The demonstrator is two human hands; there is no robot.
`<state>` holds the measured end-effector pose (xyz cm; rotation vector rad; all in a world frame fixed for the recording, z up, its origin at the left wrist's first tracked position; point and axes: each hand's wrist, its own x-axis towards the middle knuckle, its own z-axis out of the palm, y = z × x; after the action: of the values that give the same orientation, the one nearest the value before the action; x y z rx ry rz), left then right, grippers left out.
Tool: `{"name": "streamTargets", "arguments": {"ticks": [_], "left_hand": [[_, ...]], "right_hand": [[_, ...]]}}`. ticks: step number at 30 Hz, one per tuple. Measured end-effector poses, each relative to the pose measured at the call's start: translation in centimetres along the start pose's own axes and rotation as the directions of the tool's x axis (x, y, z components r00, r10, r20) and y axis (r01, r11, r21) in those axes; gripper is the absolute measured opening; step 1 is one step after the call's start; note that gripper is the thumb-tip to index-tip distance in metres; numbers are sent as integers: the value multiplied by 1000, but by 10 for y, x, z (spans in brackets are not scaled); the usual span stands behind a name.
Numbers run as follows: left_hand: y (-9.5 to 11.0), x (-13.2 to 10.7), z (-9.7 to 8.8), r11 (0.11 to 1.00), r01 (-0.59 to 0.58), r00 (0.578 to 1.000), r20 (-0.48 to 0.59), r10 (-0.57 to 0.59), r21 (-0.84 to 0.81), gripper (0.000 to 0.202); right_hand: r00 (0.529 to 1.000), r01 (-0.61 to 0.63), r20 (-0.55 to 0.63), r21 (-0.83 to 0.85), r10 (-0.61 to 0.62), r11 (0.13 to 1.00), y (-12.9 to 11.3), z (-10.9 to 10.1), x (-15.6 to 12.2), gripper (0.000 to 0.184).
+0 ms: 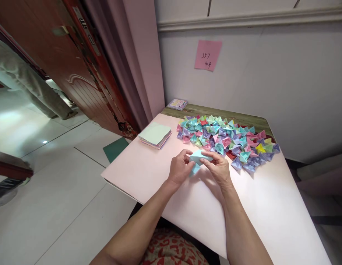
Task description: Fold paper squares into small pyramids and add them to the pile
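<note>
Our left hand [181, 166] pinches the left side of one light-blue paper [198, 157] between thumb and fingers, while our right hand [219, 167] pinches its right side. We have that paper just above the middle of one pale pink table surface [144, 173].

Going left to right, we see one person's trousered legs [41, 81] at the far left, then one reddish-brown door [77, 68]. One dark green flat piece [115, 149] lies lower than the table, beside its left edge. On the table, at far left, sit one stack of square papers [154, 133], pale green on top, and, farther back, one small pile of printed cards [178, 104]. One pink note [208, 55] hangs on the wall, marked 357. Far and to the right spreads one heap of folded paper pieces [220, 136], dozens, too crowded for us to count exactly.

Our light-blue paper is folded, with flat faces and a pointed corner towards the near left; our fingers hide part of it.
</note>
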<state>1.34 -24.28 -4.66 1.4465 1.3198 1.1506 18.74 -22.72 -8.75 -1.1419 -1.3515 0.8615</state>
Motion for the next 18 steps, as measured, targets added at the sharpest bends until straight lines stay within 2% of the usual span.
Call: {"name": "streamTargets", "arguments": {"ticks": [2,3,5,7,9,11,12,13,15,17,18], "left_hand": [[-1,0,-1,996,-56,998,15,55,75,49],[0,-1,-1,991,-83,996,28,80,102,49],[0,-1,-2,985,-122,992,49,117,125,35],[0,-1,-3,988,-120,992,47,116,99,16],[-1,0,-4,999,-49,998,36,49,-5,8],[-4,1,-5,969,113,993,45,-106,-220,12],[-6,2,-5,908,219,976,75,-206,-357,14],[-7,2,-5,810,323,945,126,-301,-490,15],[-10,3,-5,558,476,866,251,-434,-680,15],[-10,3,-3,355,545,803,350,-483,-760,10],[-9,3,-2,292,562,783,384,-490,-774,7]], "right_hand": [[999,38,1,-68,-38,997,1,-2,0,27],[999,53,5,-86,-53,995,0,-3,0,24],[998,56,16,-92,-55,994,-1,-4,0,20],[1000,5,24,-55,-3,998,-3,-3,-2,21],[995,-93,27,35,92,995,-7,0,-3,26],[979,-201,34,221,199,954,-12,4,-4,38],[968,-248,55,340,243,907,-15,6,-5,46],[957,-285,88,453,276,845,-18,9,-5,53],[940,-333,151,592,305,734,-22,13,-6,56],[934,-352,172,605,314,714,-23,16,-7,49],[933,-353,169,590,317,726,-23,18,-7,44]]}}
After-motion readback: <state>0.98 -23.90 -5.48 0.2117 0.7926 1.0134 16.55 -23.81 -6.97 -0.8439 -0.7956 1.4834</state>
